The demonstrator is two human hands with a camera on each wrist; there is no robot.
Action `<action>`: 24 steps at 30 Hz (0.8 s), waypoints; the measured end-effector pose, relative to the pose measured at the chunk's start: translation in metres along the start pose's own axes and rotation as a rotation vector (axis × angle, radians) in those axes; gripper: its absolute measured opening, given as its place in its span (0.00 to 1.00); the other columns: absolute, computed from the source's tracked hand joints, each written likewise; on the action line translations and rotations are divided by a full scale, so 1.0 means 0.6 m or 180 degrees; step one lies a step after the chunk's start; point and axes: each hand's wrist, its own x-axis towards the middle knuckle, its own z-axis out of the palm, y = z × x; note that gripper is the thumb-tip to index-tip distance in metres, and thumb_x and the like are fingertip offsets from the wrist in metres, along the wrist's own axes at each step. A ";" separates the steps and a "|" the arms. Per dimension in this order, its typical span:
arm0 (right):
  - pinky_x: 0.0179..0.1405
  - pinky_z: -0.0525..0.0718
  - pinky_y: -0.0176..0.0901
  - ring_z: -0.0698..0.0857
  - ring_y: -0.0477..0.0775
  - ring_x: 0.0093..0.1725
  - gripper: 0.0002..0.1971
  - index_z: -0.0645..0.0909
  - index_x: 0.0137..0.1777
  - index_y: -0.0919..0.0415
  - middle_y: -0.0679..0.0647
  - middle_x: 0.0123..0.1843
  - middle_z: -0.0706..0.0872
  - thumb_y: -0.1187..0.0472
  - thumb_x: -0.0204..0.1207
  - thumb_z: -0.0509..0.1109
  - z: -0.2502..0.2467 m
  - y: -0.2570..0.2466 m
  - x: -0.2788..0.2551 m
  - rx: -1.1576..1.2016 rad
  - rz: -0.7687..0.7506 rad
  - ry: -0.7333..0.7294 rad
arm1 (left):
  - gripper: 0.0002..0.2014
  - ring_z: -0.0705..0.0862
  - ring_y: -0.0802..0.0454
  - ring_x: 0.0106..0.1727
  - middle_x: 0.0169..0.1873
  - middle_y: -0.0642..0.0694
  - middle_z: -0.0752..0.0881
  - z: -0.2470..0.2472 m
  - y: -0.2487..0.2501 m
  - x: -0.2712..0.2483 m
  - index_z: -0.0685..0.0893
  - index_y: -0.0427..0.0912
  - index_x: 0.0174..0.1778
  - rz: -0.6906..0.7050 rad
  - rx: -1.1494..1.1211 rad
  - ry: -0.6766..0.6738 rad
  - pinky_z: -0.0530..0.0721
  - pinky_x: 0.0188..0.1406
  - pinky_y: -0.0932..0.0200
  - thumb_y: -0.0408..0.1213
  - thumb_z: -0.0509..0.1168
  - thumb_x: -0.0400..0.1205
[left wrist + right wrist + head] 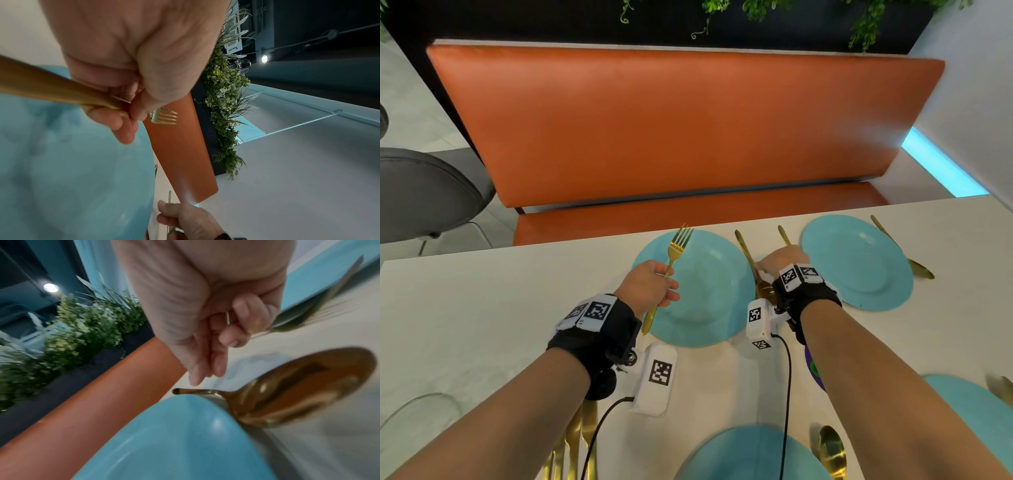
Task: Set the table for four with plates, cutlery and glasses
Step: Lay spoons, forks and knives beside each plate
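Observation:
My left hand (654, 287) grips a gold fork (678, 243) by its handle, tines pointing away, above the left edge of the far-left blue plate (709, 291). The left wrist view shows the fork's tines (164, 117) past my curled fingers. My right hand (780, 260) hovers between the two far plates and pinches a thin gold cutlery handle (784, 234); what kind of piece it is stays hidden. A gold spoon (308, 386) lies on the table against that plate's right rim (174, 443), just below my right hand. The far-right blue plate (859, 263) sits beside it.
An orange bench (671, 130) runs behind the white table; a grey chair (424, 195) stands at left. Two more blue plates (753, 455) (969, 411) sit near me with a gold spoon (832, 448) between. Gold cutlery (578, 438) lies under my left forearm. Another spoon (917, 269) lies right of the far-right plate.

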 end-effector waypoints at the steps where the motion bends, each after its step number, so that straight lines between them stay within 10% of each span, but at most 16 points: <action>1: 0.38 0.79 0.39 0.83 0.60 0.64 0.20 0.81 0.64 0.65 0.60 0.64 0.84 0.56 0.75 0.71 -0.003 -0.004 -0.004 -0.0178 -0.0108 0.0092 | 0.08 0.82 0.53 0.33 0.40 0.44 0.82 0.000 -0.002 -0.001 0.76 0.37 0.54 -0.0002 -0.0027 0.0017 0.80 0.31 0.65 0.25 0.54 0.84; 5: 0.50 0.81 0.38 0.85 0.53 0.55 0.14 0.88 0.53 0.59 0.53 0.57 0.89 0.53 0.80 0.65 -0.009 -0.027 -0.062 -0.0480 -0.0912 0.0572 | 0.08 0.80 0.54 0.30 0.35 0.45 0.80 -0.003 -0.009 -0.008 0.80 0.36 0.53 -0.0003 -0.0046 0.0072 0.82 0.23 0.71 0.24 0.58 0.83; 12: 0.61 0.80 0.48 0.83 0.55 0.61 0.13 0.87 0.60 0.53 0.53 0.60 0.87 0.57 0.77 0.69 0.061 -0.044 -0.196 -0.0908 -0.2397 -0.0119 | 0.10 0.83 0.49 0.27 0.30 0.40 0.83 -0.010 -0.021 -0.035 0.84 0.37 0.50 -0.0111 0.0521 -0.0169 0.87 0.36 0.59 0.24 0.70 0.75; 17: 0.56 0.81 0.50 0.81 0.60 0.62 0.14 0.86 0.61 0.52 0.56 0.61 0.85 0.59 0.81 0.62 0.091 -0.041 -0.258 -0.1676 -0.2510 -0.0338 | 0.20 0.82 0.57 0.19 0.28 0.41 0.84 -0.016 -0.026 -0.078 0.80 0.35 0.60 -0.0055 0.1152 -0.0641 0.79 0.19 0.70 0.24 0.73 0.72; 24: 0.50 0.81 0.48 0.83 0.58 0.57 0.11 0.89 0.55 0.51 0.53 0.55 0.89 0.58 0.77 0.67 0.118 -0.039 -0.333 -0.1651 -0.2320 -0.0434 | 0.31 0.85 0.50 0.32 0.37 0.39 0.85 -0.053 -0.045 -0.130 0.73 0.36 0.69 -0.0008 0.1378 -0.1108 0.86 0.27 0.66 0.20 0.73 0.70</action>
